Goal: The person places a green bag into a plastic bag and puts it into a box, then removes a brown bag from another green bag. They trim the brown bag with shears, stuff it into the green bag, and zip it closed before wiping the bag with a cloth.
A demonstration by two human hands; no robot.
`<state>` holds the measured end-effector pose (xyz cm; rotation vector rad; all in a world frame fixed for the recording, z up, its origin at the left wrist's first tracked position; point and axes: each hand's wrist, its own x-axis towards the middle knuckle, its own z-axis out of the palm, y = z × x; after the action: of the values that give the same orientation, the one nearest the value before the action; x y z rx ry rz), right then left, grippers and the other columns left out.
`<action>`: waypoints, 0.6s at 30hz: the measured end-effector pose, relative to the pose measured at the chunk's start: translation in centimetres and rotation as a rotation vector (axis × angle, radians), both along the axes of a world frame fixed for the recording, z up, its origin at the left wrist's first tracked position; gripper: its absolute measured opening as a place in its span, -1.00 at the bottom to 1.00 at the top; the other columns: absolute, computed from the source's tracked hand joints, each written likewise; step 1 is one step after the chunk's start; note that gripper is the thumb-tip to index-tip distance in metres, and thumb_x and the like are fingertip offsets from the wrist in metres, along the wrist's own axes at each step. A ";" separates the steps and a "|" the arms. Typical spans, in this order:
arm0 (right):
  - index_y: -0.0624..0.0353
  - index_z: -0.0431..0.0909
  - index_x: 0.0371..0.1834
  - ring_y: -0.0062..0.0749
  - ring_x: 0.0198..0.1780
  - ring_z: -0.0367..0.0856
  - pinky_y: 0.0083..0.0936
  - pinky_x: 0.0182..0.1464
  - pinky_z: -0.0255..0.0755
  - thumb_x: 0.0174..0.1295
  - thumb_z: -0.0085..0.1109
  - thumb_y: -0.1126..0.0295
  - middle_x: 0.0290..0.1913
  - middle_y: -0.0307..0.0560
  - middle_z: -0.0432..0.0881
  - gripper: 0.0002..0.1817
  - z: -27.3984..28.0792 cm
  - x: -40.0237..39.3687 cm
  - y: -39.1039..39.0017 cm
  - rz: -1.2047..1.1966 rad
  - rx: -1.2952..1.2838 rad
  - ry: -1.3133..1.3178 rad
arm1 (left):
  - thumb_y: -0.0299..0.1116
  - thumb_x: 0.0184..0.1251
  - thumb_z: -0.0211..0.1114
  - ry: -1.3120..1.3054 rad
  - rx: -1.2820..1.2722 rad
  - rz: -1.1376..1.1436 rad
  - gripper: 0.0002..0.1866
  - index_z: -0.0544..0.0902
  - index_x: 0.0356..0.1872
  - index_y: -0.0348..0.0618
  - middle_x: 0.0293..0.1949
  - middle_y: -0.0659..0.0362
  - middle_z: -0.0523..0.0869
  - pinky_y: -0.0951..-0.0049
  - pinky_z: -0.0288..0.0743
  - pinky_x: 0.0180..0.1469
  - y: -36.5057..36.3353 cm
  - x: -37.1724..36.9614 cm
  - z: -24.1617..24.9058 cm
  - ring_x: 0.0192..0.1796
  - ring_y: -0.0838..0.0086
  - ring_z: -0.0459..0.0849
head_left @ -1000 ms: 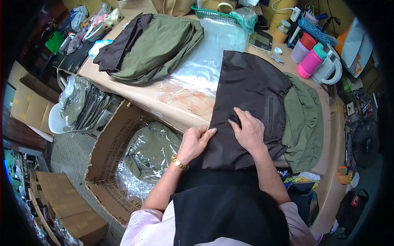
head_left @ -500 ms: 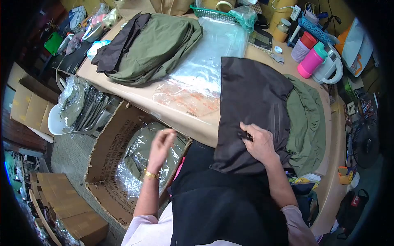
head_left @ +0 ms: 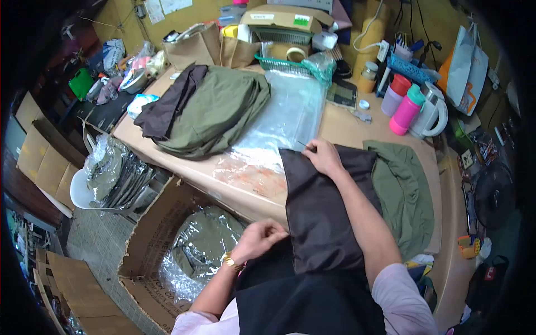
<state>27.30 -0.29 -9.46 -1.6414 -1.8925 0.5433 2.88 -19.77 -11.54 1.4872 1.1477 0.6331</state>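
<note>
A dark brown cloth piece lies flat in front of me, hanging over the table's near edge. Olive green cloth adjoins it on the right. Over the brown piece's far left corner, my right hand is closed on a small dark pointed tool; its kind is mostly hidden by the fingers. My left hand is at the brown cloth's left edge, thumb and fingers pinched together. Whether it grips the edge or a thread there is too small to tell.
Another green and brown cloth bundle lies at the table's far left, beside clear plastic bags. Below left, a cardboard box holds plastic-wrapped green cloth. A pink bottle and a kettle stand at the right back.
My right hand has moved from the middle of the brown cloth to its far left corner. My left hand has come rightward and down to the cloth's left edge. The camera view has tilted up.
</note>
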 end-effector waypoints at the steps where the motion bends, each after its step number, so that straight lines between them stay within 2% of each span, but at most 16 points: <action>1: 0.22 0.69 -0.24 0.01 -0.03 0.67 -0.20 0.04 0.49 0.15 0.40 0.33 -0.18 0.12 0.69 -0.78 0.8 -0.1 -1.2 0.012 0.140 0.022 | -0.38 0.38 0.40 -0.069 -0.023 0.094 -0.77 0.65 -0.07 -0.31 -0.25 0.28 0.71 0.60 0.54 -0.13 0.6 -0.9 0.8 -0.21 0.71 0.61; 2: 0.24 0.68 -0.25 -0.03 -0.09 0.68 -0.24 0.00 0.49 0.14 0.40 0.34 -0.21 0.10 0.69 -0.79 1.7 -0.1 -2.4 0.069 0.164 0.115 | -0.28 0.25 0.51 -0.162 0.120 0.235 -0.62 0.66 -0.03 -0.32 -0.30 0.35 0.67 0.64 0.43 -0.31 1.6 -1.5 0.6 -0.42 0.75 0.48; 3: 0.25 0.67 -0.26 -0.06 -0.14 0.68 -0.28 -0.05 0.48 0.14 0.40 0.36 -0.23 0.07 0.68 -0.80 2.8 -0.1 -3.5 0.129 0.186 0.207 | -0.30 0.24 0.51 -0.136 0.185 0.294 -0.49 0.60 0.15 -0.34 -0.21 0.31 0.67 0.64 0.44 -0.30 2.5 -1.8 2.5 -0.42 0.75 0.48; 5: 0.26 0.65 -0.28 -0.15 -0.22 0.65 -0.35 -0.11 0.46 0.14 0.41 0.38 -0.26 0.04 0.66 -0.81 5.0 -0.6 -6.3 0.119 0.182 0.238 | -0.30 0.21 0.53 -0.033 0.295 0.342 -0.36 0.52 0.28 -0.34 -0.14 0.28 0.68 0.65 0.43 -0.32 4.2 -1.4 5.6 -0.42 0.76 0.48; 6: 0.28 0.64 -0.29 -0.20 -0.24 0.65 -0.40 -0.13 0.46 0.14 0.40 0.44 -0.26 0.02 0.66 -0.83 6.0 -0.9 -7.6 0.113 0.186 0.257 | -0.30 0.21 0.53 -0.035 0.298 0.348 -0.36 0.52 0.28 -0.34 -0.14 0.28 0.68 0.65 0.43 -0.32 5.5 -0.9 5.4 -0.42 0.76 0.48; 8: 0.29 0.64 -0.29 -0.21 -0.25 0.65 -0.42 -0.15 0.47 0.14 0.41 0.46 -0.27 0.02 0.65 -0.84 6.4 -0.9 -8.9 0.130 0.232 0.303 | -0.28 0.25 0.50 -0.110 0.464 0.361 -0.41 0.57 0.27 -0.31 -0.23 0.31 0.71 0.67 0.39 -0.42 7.9 0.5 4.0 -0.49 0.79 0.46; 9: 0.30 0.64 -0.28 -0.22 -0.26 0.64 -0.44 -0.16 0.47 0.14 0.41 0.49 -0.28 0.01 0.65 -0.84 6.5 -0.8 -9.4 0.142 0.282 0.351 | -0.28 0.25 0.50 -0.112 0.463 0.359 -0.41 0.57 0.27 -0.31 -0.23 0.31 0.71 0.67 0.39 -0.42 8.2 1.1 4.8 -0.49 0.79 0.46; 11: 0.31 0.64 -0.28 -0.21 -0.26 0.64 -0.43 -0.18 0.46 0.13 0.42 0.50 -0.29 0.02 0.64 -0.84 6.7 -1.0 -10.4 0.123 0.283 0.413 | -0.31 0.34 0.44 -0.452 0.016 0.268 -0.60 0.69 0.14 -0.25 -0.39 0.35 0.71 0.71 0.31 -0.54 8.2 2.3 6.7 -0.56 0.81 0.44; 12: 0.32 0.64 -0.29 -0.20 -0.27 0.64 -0.43 -0.20 0.46 0.12 0.43 0.51 -0.30 0.02 0.64 -0.83 6.9 -1.0 -10.7 0.106 0.286 0.477 | -0.34 0.40 0.39 -0.580 0.050 0.332 -0.75 0.76 0.01 -0.20 -0.53 0.39 0.67 0.75 0.26 -0.60 8.1 3.3 6.6 -0.61 0.82 0.44; 13: 0.32 0.64 -0.29 -0.20 -0.27 0.64 -0.43 -0.20 0.46 0.12 0.43 0.51 -0.30 0.02 0.64 -0.83 7.2 -0.8 -11.1 0.101 0.289 0.476 | -0.34 0.40 0.39 -0.580 0.050 0.326 -0.75 0.76 0.01 -0.20 -0.53 0.39 0.67 0.75 0.26 -0.60 8.0 3.7 6.8 -0.61 0.82 0.44; 15: 0.33 0.63 -0.30 -0.18 -0.29 0.64 -0.40 -0.23 0.44 0.13 0.43 0.49 -0.33 0.05 0.62 -0.82 7.8 -0.5 -11.8 0.172 0.326 0.240 | -0.35 0.39 0.39 -0.615 0.095 0.399 -0.76 0.76 0.00 -0.20 -0.52 0.38 0.67 0.76 0.26 -0.60 7.3 4.3 7.0 -0.60 0.82 0.45; 16: 0.34 0.62 -0.32 -0.14 -0.31 0.63 -0.38 -0.24 0.43 0.14 0.43 0.47 -0.36 0.07 0.61 -0.81 7.7 -0.3 -11.9 0.137 0.356 0.225 | -0.34 0.38 0.40 -0.664 0.091 0.422 -0.78 0.77 -0.04 -0.21 -0.48 0.36 0.69 0.76 0.23 -0.61 7.2 4.0 6.3 -0.61 0.83 0.42; 18: 0.35 0.62 -0.32 -0.16 -0.32 0.62 -0.37 -0.24 0.42 0.14 0.43 0.47 -0.36 0.06 0.61 -0.81 6.4 1.3 -11.1 0.043 0.383 0.279 | -0.32 0.40 0.38 -0.736 0.045 0.636 -0.82 0.75 -0.12 -0.19 -0.46 0.35 0.68 0.77 0.16 -0.63 7.4 1.8 5.9 -0.62 0.83 0.37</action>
<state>28.61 -11.41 -3.03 -1.2147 -1.7026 0.3751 4.65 -12.32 -5.68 0.7638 0.9907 1.4992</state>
